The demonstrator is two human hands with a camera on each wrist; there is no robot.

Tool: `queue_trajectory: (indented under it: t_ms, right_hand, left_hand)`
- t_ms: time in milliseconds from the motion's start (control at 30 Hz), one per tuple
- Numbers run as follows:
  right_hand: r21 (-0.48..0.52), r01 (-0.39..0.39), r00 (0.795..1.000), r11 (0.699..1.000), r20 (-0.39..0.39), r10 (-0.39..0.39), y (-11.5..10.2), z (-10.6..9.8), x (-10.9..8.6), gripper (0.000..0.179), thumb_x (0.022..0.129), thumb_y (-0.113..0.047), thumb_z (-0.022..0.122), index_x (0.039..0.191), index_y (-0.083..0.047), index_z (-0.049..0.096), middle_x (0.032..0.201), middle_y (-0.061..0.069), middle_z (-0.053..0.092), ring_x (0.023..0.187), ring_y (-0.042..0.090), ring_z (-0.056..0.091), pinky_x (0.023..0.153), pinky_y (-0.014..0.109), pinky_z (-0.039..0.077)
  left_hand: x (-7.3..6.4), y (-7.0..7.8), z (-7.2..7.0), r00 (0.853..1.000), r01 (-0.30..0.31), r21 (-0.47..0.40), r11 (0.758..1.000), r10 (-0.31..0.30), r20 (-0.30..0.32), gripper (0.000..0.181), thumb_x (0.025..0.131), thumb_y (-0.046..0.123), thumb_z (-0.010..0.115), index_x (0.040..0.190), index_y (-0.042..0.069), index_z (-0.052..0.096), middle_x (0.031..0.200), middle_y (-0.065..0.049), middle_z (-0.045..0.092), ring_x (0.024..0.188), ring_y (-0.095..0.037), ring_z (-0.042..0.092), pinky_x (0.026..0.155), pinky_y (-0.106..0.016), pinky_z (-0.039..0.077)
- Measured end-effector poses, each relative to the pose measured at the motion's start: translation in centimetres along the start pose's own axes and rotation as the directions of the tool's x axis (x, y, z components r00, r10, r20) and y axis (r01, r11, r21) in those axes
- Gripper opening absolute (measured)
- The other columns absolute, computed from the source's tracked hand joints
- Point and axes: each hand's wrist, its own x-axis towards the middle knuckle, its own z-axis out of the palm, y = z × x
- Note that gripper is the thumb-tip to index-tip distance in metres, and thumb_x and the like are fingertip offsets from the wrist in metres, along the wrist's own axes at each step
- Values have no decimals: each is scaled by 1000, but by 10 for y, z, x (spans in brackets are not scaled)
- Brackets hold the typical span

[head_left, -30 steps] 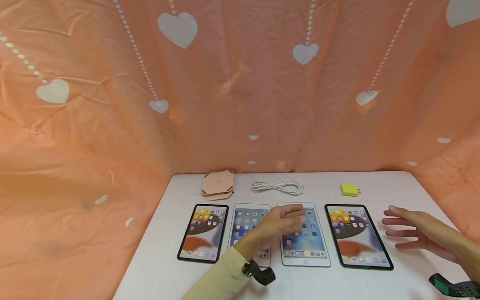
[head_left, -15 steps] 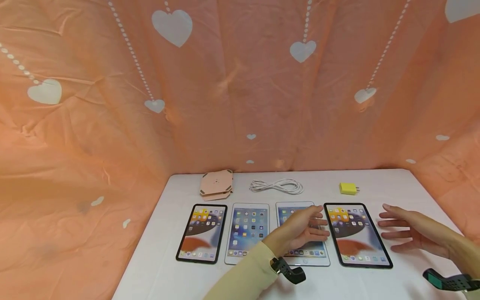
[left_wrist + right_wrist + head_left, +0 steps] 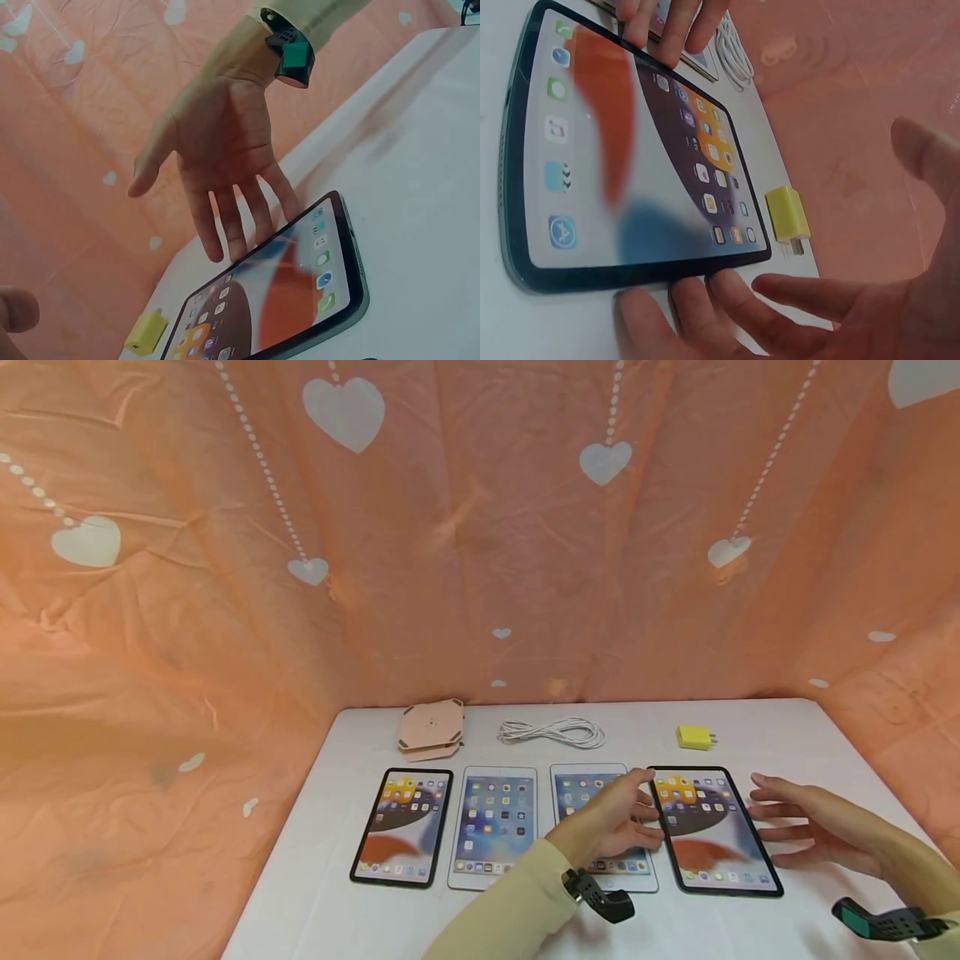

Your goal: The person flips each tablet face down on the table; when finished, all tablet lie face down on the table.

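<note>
A black-framed tablet [image 3: 716,831] with a lit home screen lies flat at the right of a row of tablets. My left hand [image 3: 611,822] is over the neighbouring white tablet [image 3: 588,789], its fingertips right at the black tablet's left edge. On the other side, my right hand [image 3: 821,827] has its fingers spread and pointing at the right edge. In the right wrist view, fingertips of my right hand [image 3: 780,322] line one long side of the tablet, and left-hand fingers [image 3: 676,34] reach the opposite side. Neither hand's fingers curl round the tablet.
Another white tablet [image 3: 495,818] and a second black-framed tablet [image 3: 402,827] lie to the left. Behind the row are a folded pink stand-like object [image 3: 431,727], a coiled white cable [image 3: 551,732] and a yellow charger plug [image 3: 693,737]. An orange curtain [image 3: 465,568] hangs behind the white table [image 3: 300,860].
My left hand has moved right, from over the white tablets to the black tablet's left edge. My right hand has come slightly left, nearer its right edge. The tablets stay in place.
</note>
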Motion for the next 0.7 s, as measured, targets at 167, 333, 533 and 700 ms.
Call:
queue_trajectory:
  t_ms: [167,333,533,700]
  right_hand:
    - [3,-37,998,999,-42,37,-1,5,2,95,112,-68,40,159,13,28,137,20,62,114,28,67,98,55,64]
    - [-16,-82,994,997,-68,81,-3,15,7,105,108,-74,40,158,17,25,135,23,56,116,34,57,95,51,64]
    - [28,-101,993,995,-56,102,-2,14,5,104,108,-74,40,159,16,24,129,17,55,116,34,53,94,48,61]
    - [79,-42,999,996,-6,42,-5,6,-9,99,112,-70,32,166,9,9,148,30,42,120,31,55,97,52,59]
  left_hand:
    - [0,-1,12,1000,15,1,1000,-15,-28,75,104,40,65,144,-19,43,141,-40,46,140,-78,35,123,-82,26]
    - [-3,1,27,997,26,57,998,-21,-79,64,103,43,63,141,-8,56,138,-37,44,140,-76,34,121,-86,23]
    - [-4,1,37,985,41,109,993,-22,-169,66,100,45,66,144,-2,53,139,-40,45,135,-75,40,116,-89,26]
    - [1,-4,40,987,93,64,994,-83,-136,72,100,44,67,144,-10,50,143,-41,44,139,-75,38,118,-85,31]
